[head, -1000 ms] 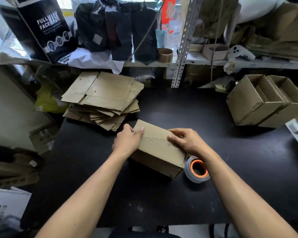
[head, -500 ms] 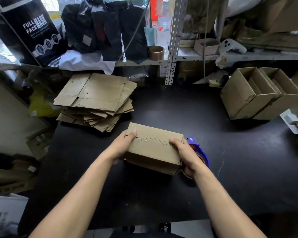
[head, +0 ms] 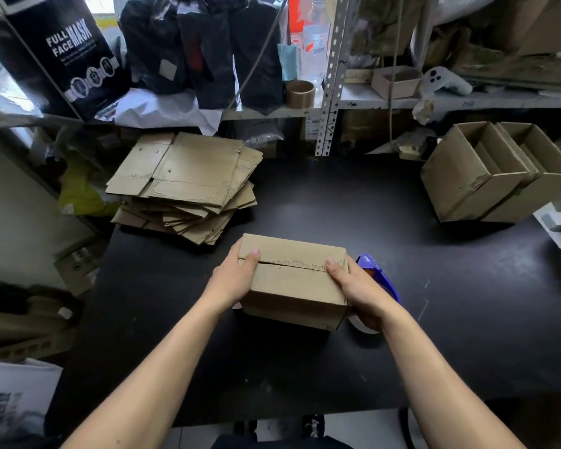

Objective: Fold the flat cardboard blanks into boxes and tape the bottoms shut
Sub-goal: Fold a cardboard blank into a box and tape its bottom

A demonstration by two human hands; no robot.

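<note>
Since earlier frame, your right hand (head: 358,288) slid to brown cardboard box (head: 293,281) end; left hand (head: 237,273) grips opposite end. Flaps closed, untaped. Next: blue tape dispenser (head: 378,275).

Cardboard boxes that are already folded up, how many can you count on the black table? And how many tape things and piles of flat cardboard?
Folded boxes: 3 (held box, two open boxes)
Tape dispensers: 1
Piles of flat blanks: 1
Total: 5
</note>
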